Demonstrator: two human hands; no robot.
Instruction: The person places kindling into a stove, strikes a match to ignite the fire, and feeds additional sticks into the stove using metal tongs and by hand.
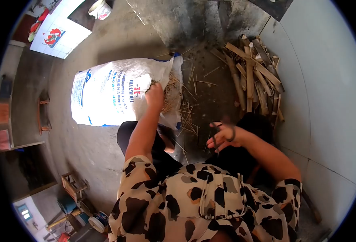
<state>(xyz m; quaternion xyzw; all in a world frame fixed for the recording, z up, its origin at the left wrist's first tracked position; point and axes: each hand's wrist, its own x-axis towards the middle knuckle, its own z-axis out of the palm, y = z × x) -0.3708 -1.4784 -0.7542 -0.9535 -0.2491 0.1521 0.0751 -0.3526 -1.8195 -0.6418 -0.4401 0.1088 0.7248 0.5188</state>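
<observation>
A white woven sack point(101, 90) with blue and red printing lies on its side on the floor. Thin dry straw point(170, 94) shows in its mouth and spills out to the right. My left hand point(154, 97) is closed at the upper edge of the sack's mouth, its fingertips partly hidden. My right hand point(223, 136) is lower and to the right, above my dark-clad knee, apart from the sack. A thin dark tool with a loop point(216, 139) is in its fingers, too blurred to name exactly.
A pile of split firewood point(252, 76) leans by the white tiled wall point(327, 88) at right. Loose straws point(190, 121) lie on the concrete floor. A sooty block point(210, 24) stands ahead. A white bucket point(100, 10) and a small wooden stool point(45, 115) are to the left.
</observation>
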